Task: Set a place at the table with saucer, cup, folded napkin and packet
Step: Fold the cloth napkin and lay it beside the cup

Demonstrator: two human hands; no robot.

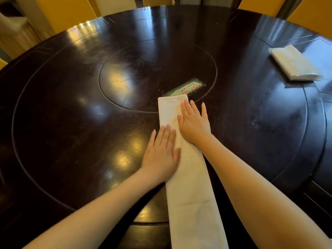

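Note:
A cream cloth napkin [190, 186] lies folded into a long narrow strip on the dark round table [71, 108], running from the near edge toward the centre. My left hand [161, 153] rests flat with fingers apart on the strip's left edge. My right hand [195, 121] lies flat farther up, pressing on the strip's right side near its far end. A green packet [188, 88] with red print lies just beyond the napkin's far end, partly hidden by it. No saucer or cup is in view.
A white folded napkin in clear wrap [294, 63] lies at the table's far right. A circular inset [125, 65] marks the table's middle. Yellow chair backs [71, 9] stand around the far edge.

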